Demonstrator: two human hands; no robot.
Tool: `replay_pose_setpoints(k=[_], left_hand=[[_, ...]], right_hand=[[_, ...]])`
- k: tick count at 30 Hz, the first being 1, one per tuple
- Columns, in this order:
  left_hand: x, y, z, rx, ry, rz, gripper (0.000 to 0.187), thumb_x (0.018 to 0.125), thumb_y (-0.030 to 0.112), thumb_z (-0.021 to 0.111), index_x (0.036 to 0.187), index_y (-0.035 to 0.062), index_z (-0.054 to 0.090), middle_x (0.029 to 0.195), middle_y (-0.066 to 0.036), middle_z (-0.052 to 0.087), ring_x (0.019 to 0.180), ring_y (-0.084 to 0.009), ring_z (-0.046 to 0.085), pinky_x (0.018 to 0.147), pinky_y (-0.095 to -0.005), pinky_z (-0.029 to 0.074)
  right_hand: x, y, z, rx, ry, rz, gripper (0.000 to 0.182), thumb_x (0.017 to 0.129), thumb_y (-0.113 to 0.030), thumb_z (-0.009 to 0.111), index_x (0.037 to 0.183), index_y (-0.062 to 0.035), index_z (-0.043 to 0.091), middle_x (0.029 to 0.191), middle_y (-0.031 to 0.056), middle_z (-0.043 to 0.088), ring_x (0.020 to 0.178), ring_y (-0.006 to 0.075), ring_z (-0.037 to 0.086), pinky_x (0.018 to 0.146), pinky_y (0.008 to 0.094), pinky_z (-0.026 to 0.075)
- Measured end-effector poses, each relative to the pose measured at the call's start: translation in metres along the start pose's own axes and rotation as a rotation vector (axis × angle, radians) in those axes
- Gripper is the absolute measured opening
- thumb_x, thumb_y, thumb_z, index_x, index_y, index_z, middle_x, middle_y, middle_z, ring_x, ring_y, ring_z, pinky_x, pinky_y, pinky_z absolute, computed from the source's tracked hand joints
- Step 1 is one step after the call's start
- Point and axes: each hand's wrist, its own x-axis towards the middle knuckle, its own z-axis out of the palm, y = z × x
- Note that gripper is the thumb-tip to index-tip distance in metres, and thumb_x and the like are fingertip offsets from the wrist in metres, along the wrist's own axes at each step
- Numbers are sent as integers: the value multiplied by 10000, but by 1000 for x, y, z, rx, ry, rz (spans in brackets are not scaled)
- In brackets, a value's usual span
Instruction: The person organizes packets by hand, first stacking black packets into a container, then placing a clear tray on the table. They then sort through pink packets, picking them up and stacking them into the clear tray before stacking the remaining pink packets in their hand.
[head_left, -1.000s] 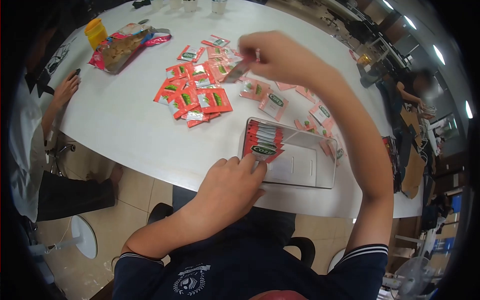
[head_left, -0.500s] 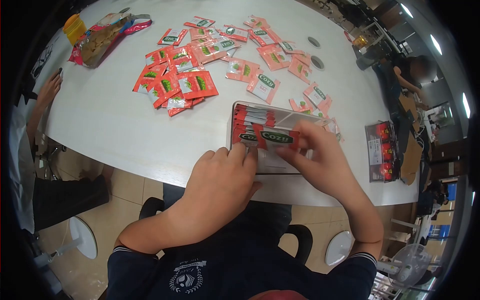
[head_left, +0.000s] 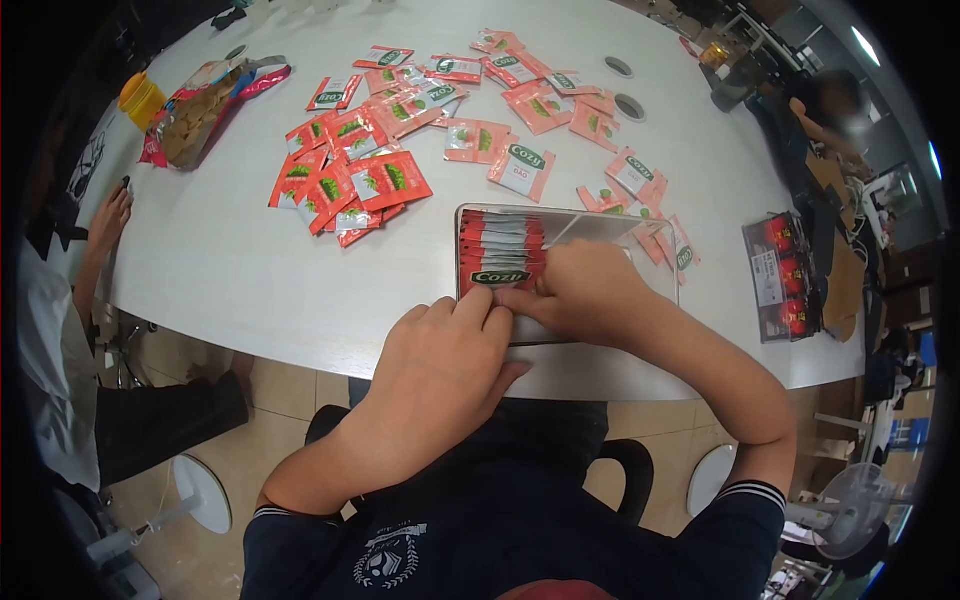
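Note:
A clear rectangular box (head_left: 612,226) stands at the table's near edge. In its left part a row of red and silver sachets (head_left: 502,240) is packed upright. My right hand (head_left: 590,290) reaches into the box, its thumb and fingers pinching a red "Cozy" sachet (head_left: 500,278) at the front of the row. My left hand (head_left: 435,355) lies over the box's near left edge, fingers bent inside against the sachets and thumb outside. Its fingertips are partly hidden. Beyond the box, many loose sachets (head_left: 393,178) are spread in an overlapping pile.
A torn-open snack bag (head_left: 205,115) and a yellow container (head_left: 142,100) stand at the far left. On the right is a clear pack of red items (head_left: 785,275). Another person's hand (head_left: 110,215) rests on the left table edge. Two round grommets (head_left: 629,108) sit in the tabletop.
My right hand has brought the sachet down and left into the front of the row in the box. My left hand stays at the box's edge. The view has shifted slightly.

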Motion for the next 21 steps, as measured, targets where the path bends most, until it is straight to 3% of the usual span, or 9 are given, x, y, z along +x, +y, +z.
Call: replay_pose_setpoints(k=[9, 12, 15, 18, 21], left_hand=[[1, 0, 0, -14, 17, 13, 405, 880, 278, 833, 1125, 17, 642, 1005, -127, 591, 879, -329, 669, 759, -452, 536], [1, 0, -1, -12, 18, 11, 400, 879, 275, 834, 1117, 16, 643, 1009, -129, 594, 880, -329, 669, 753, -452, 538], [1, 2, 0, -6, 18, 5, 382, 880, 276, 834, 1085, 18, 641, 1011, -131, 598, 875, -330, 669, 746, -451, 539], [1, 3, -1, 11, 8, -11, 365, 886, 283, 831, 1047, 22, 634, 1011, -130, 600, 864, -333, 669, 738, -452, 540], [1, 3, -2, 4, -3, -14, 359, 892, 293, 828, 1022, 25, 626, 1010, -130, 600, 855, -336, 669, 732, -453, 541]], right_hand=[[2, 1, -4, 47, -62, -15, 614, 968, -501, 721, 623, 6, 675, 567, 189, 616, 558, 394, 622, 575, 498, 474], [7, 4, -3, 66, -185, 35, 530, 992, -502, 673, 734, -44, 737, 693, 164, 709, 728, 376, 725, 677, 504, 547], [6, 5, -14, 241, -318, 77, 521, 983, -485, 684, 711, -42, 728, 700, 159, 714, 727, 365, 722, 684, 496, 543], [3, 13, -19, 210, -314, 28, 517, 980, -436, 728, 671, -21, 721, 559, 113, 626, 524, 240, 620, 574, 435, 465], [-10, 4, -51, -30, -275, 36, 453, 960, -408, 731, 727, -20, 721, 654, 146, 674, 655, 322, 682, 643, 446, 515]])
